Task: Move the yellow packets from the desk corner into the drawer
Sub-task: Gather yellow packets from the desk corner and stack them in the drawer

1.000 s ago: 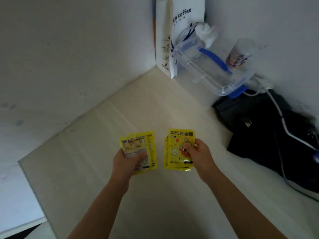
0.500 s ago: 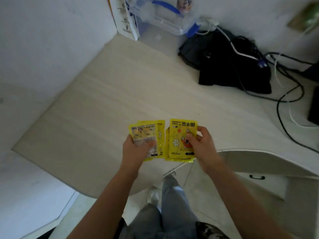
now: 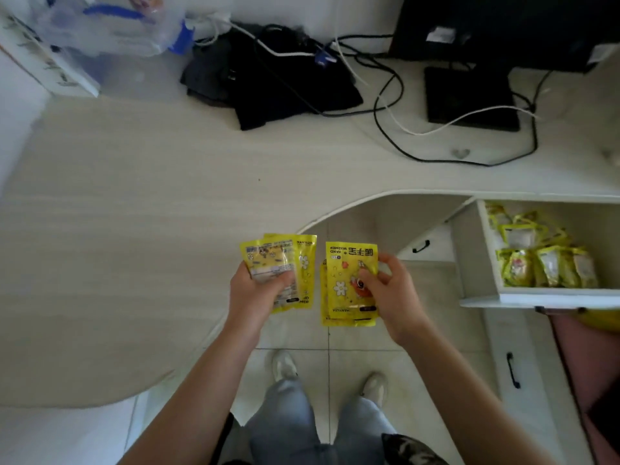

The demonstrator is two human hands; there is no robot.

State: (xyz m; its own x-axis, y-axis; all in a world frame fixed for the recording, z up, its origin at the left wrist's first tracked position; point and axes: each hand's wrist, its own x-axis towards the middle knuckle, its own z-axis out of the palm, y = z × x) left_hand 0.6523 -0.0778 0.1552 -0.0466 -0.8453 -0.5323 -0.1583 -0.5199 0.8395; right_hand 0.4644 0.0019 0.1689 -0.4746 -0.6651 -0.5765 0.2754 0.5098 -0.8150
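Carrying stage: each hand's grip, left hand [image 3: 258, 286] and right hand [image 3: 391, 290], pinches yellow packets [image 3: 349, 280] off the desk [image 3: 134, 196] edge. Next, swing right to the open drawer [image 3: 476, 250] (already part-filled)

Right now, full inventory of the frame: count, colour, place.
Packets in left grip: at least two, yellow, fanned, over the desk edge.
Packets in right grip: at least two, yellow, stacked, over the floor gap.
Drawer: one, white, pulled open at right.
Packets in drawer: many, yellow, heaped; count unclear.
Desk: one, pale wood grain, curved front edge.
Black cloth: one, back centre of the desk.
Cables: several, black and white, back of the desk.
Clear box: one, blue clips, back left corner.
Monitor base: one, black, back right.
Shoes: two, white, on the tiled floor.
Left hand: grips its packets.
Right hand: pinches its packets.
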